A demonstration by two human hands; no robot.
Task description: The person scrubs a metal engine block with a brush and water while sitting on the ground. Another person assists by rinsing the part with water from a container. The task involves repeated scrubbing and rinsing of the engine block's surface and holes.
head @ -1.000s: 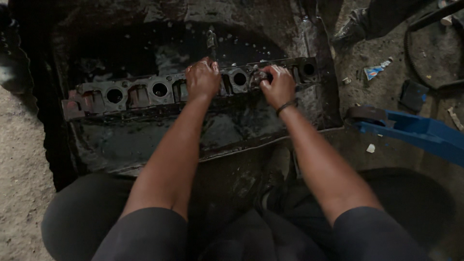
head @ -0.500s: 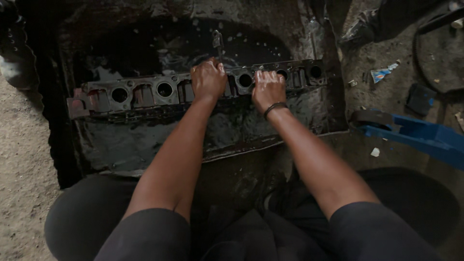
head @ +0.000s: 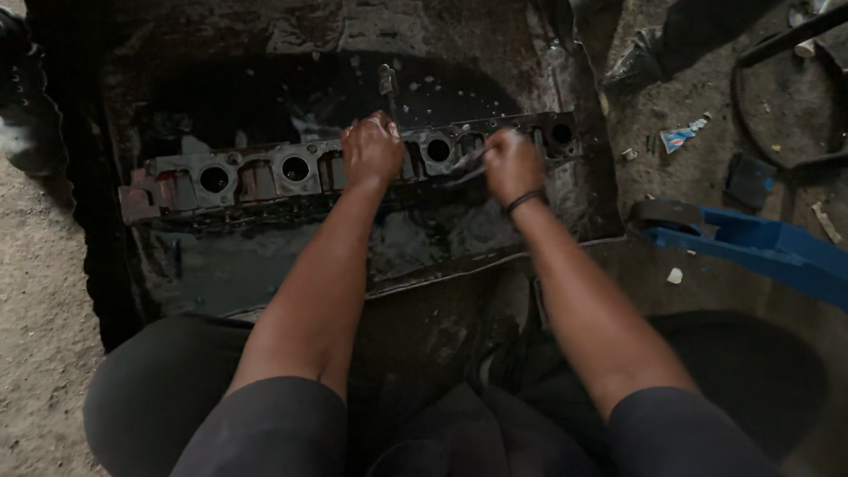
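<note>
Left grip: the left hand [head: 372, 148] is curled down over the top edge of the cylinder head [head: 265, 177], fingers wrapped on the metal near its middle, holding it steady.
Right grip: the right hand [head: 512, 163] is closed round something pale and blurred, most likely a rag or brush [head: 466, 159]; which one cannot be told. Its tip lies at the hand's 9 o'clock, touching the casting by a round port. A dark band sits on the wrist.
Workpiece: the cylinder head is a long cast bar lying across the wash tray [head: 221, 274] from 9 to 3 o'clock, at 12 o'clock from the person's knees.
Step in hand: by my judgement, scrubbing the port face near the right end while the other hand braces the casting.
Next move calls for: a firm brace, since the wet metal looks slippery, and short strokes along the face.
Materials and shapes: the casting is rough grey iron, rust-red in patches, with round bores and squarish ports in a row. The tray is a dented black sheet-metal basin, slick with dark fluid.
Further out: a blue steel frame [head: 760, 247] lies at 3 o'clock on the gritty concrete floor [head: 35, 291], and a small squeezed tube [head: 682, 135] lies at 2 o'clock.
</note>
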